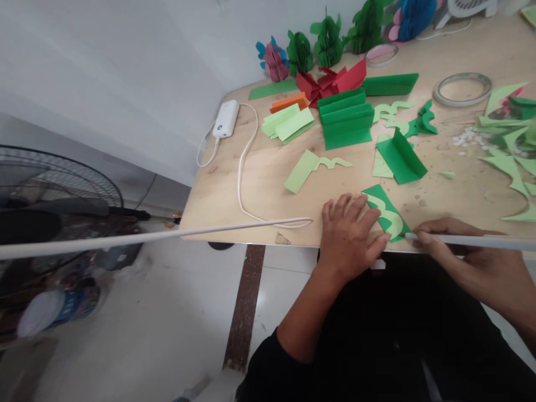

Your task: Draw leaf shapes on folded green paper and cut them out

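My left hand (348,237) lies on the table's front edge with its fingers spread. Its fingertips touch a dark green paper piece (379,194). On top of that piece rests a wavy light green cutout (387,215). My right hand (464,251) is closed in a pinch at the lower right corner of the green paper. Between thumb and fingers it holds a long thin white strip (494,241), which runs off to the right edge of the view. Just behind the paper stands a folded dark green card (402,159).
Folded green cards (345,125), light green cards (288,123) and red ones (330,84) lie farther back. Two tape rolls, the nearer tape roll (463,89) included, and paper scraps (515,167) are at right. A white power bank (226,118) trails a cable (240,178) at left.
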The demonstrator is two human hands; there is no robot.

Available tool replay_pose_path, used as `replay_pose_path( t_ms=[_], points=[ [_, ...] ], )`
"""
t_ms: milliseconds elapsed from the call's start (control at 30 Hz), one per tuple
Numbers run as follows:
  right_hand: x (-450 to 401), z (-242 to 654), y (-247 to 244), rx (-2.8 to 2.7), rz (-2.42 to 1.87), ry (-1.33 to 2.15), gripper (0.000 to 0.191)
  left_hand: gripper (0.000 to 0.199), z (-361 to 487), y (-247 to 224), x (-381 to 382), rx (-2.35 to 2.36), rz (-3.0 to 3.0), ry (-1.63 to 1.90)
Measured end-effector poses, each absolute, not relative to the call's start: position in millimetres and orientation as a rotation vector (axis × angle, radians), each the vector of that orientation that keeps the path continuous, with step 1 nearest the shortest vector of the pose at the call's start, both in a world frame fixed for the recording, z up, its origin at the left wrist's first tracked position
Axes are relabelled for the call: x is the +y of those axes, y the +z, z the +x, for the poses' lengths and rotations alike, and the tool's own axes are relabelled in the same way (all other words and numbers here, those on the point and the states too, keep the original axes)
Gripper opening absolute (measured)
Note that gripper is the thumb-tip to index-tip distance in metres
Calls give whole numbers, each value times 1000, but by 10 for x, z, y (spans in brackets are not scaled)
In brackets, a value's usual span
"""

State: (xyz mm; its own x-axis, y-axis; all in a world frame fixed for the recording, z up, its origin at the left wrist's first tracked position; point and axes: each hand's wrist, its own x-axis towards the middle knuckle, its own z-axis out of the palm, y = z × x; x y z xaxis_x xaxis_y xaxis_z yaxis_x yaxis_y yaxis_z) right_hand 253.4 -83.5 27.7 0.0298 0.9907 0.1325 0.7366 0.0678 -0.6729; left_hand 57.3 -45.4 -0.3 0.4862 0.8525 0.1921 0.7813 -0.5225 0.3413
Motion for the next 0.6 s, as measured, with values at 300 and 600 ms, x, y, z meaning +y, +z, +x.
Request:
replay_pose_path(
  t_ms=[300,600],
  points=[
    [-837,2544,253,-1694,-1754,629,36,37,567,-18,-454,1404,2527,507],
    [-878,2541,270,-1650,-1733,625,30,36,569,-12,-456,1406,2523,520]
  ],
)
